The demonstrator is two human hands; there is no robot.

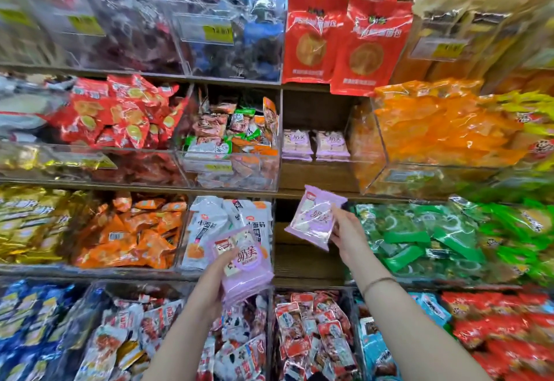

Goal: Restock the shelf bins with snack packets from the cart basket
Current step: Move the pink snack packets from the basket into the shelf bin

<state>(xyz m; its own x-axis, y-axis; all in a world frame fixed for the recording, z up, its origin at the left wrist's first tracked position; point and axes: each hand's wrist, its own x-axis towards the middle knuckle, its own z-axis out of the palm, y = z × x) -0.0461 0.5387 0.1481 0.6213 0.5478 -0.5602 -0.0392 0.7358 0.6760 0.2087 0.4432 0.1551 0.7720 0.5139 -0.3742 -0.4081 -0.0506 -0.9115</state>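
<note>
Fingers of my right hand [347,233] pinch one lilac snack packet [314,215], below two matching packets [314,144] on the shelf [314,177]; my left hand [209,284] grips a stack [248,269] of them.

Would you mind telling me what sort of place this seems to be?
Most likely a shop's snack aisle: wooden shelves carry clear bins heaped with wrapped snack packets, with yellow price labels on the fronts.

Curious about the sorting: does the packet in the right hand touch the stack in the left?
Apart. The head view shows a clear gap between the packet and the stack.
</note>
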